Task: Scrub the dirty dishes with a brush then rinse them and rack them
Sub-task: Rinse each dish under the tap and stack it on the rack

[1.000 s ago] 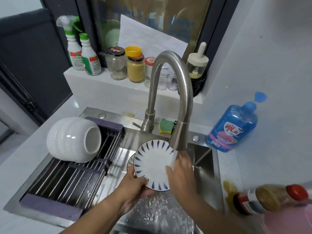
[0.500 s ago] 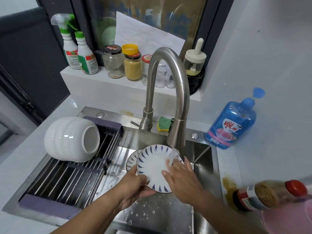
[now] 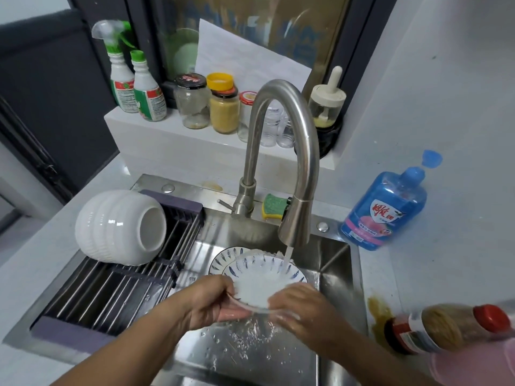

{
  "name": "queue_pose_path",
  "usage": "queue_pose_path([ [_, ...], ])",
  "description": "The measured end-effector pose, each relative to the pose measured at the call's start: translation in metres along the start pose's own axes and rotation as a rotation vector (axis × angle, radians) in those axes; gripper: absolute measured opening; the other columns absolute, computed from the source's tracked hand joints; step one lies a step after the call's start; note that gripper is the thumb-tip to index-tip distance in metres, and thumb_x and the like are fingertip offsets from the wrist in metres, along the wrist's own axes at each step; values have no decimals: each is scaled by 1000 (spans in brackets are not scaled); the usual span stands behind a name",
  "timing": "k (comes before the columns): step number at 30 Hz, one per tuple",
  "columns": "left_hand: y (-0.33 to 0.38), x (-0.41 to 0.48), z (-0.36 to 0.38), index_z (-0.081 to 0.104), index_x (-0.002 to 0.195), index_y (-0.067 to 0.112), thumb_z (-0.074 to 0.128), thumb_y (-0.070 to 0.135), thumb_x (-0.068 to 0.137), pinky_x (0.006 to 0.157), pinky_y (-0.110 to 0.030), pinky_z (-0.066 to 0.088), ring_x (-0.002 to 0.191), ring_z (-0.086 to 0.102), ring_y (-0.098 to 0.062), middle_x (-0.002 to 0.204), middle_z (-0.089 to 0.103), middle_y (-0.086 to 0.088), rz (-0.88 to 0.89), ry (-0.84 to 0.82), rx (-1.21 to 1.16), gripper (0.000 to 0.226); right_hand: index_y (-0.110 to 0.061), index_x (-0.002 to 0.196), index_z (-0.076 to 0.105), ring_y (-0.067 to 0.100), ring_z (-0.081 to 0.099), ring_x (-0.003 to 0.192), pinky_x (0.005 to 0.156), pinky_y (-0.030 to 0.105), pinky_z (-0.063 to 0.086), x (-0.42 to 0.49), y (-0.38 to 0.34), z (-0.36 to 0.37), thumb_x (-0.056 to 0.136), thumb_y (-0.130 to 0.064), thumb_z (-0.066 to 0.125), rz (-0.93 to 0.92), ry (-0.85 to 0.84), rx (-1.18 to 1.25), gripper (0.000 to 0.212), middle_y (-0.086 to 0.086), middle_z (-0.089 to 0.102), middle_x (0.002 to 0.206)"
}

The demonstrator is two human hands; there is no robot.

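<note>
Head view: blue-patterned plate (image 3: 259,280) over sink (image 3: 334,260), under faucet (image 3: 295,224) stream; left hand (image 3: 206,299) grips near-left rim, fingers curled beneath; right hand (image 3: 301,316) grasps near-right rim; second plate (image 3: 223,257) just behind; white bowl (image 3: 117,227) lies sideways on rack (image 3: 111,296).

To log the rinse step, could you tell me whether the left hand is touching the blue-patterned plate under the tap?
Touching. The head view shows the left hand gripping the plate, fingers curled round its left rim.
</note>
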State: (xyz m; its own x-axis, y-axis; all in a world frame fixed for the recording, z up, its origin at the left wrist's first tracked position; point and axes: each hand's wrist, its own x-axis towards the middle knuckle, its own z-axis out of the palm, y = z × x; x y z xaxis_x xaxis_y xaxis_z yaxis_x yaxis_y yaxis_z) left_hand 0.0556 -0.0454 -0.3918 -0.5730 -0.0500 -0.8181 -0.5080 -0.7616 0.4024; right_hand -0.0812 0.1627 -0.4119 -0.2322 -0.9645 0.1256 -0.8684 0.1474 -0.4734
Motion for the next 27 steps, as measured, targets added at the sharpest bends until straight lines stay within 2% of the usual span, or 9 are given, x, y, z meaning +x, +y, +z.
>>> queue_pose_path([
  [2,7,-2,3,50,117,-13,39,9,101,68,-45,63,74,74,-40,102,68,-37,-29,16,-23,29,-28,100,69,-3,56,90,81,19,44,15,-7,-10,98,-55,52,152,45,191,32,-15,65,95],
  [4,12,2,1,60,117,-3,43,43,104,72,-44,63,85,72,-36,106,69,-29,-18,36,126,51,-24,95,69,-2,57,77,68,16,42,30,-13,-24,97,-41,63,303,17,430,18,-11,64,84],
  [7,16,3,-11,63,130,23,42,80,90,88,-47,58,116,60,-30,128,60,-10,126,98,365,73,-22,97,72,2,65,75,66,17,49,47,-14,-38,98,-32,64,451,-38,670,12,-8,71,85],
  [10,14,1,-21,56,137,40,54,59,97,111,-49,42,130,51,-19,137,59,6,356,36,426,45,-17,104,74,21,75,83,72,37,61,56,-9,-45,97,-40,64,548,-62,796,26,5,77,94],
  [11,13,1,-25,58,136,38,61,44,98,112,-48,42,127,56,-19,135,64,5,417,9,439,38,-16,103,73,23,76,83,75,43,62,58,-8,-46,96,-40,64,582,-45,827,27,6,78,92],
  [14,9,1,-35,66,130,28,84,17,84,103,-50,54,120,66,-31,125,70,-9,545,11,483,50,-14,106,70,21,76,86,84,43,60,59,-2,-46,94,-41,64,642,-21,881,31,6,78,93],
  [19,10,-1,-34,74,114,19,87,6,77,91,-65,55,104,69,-47,120,58,-33,610,51,413,42,-15,119,67,28,75,97,95,50,57,63,7,-46,84,-49,72,712,15,970,49,9,77,105],
  [23,10,-7,-19,69,118,11,82,8,77,72,-46,63,85,74,-31,104,70,-25,503,42,362,43,-14,123,66,25,74,100,94,45,57,68,12,-58,79,-34,81,699,27,1017,51,5,77,108],
  [27,10,-11,-11,71,116,16,84,15,77,73,-51,62,79,74,-28,95,71,-17,429,50,375,42,-14,121,67,23,74,100,87,36,59,65,18,-59,82,-21,82,728,6,1045,43,4,77,109],
])
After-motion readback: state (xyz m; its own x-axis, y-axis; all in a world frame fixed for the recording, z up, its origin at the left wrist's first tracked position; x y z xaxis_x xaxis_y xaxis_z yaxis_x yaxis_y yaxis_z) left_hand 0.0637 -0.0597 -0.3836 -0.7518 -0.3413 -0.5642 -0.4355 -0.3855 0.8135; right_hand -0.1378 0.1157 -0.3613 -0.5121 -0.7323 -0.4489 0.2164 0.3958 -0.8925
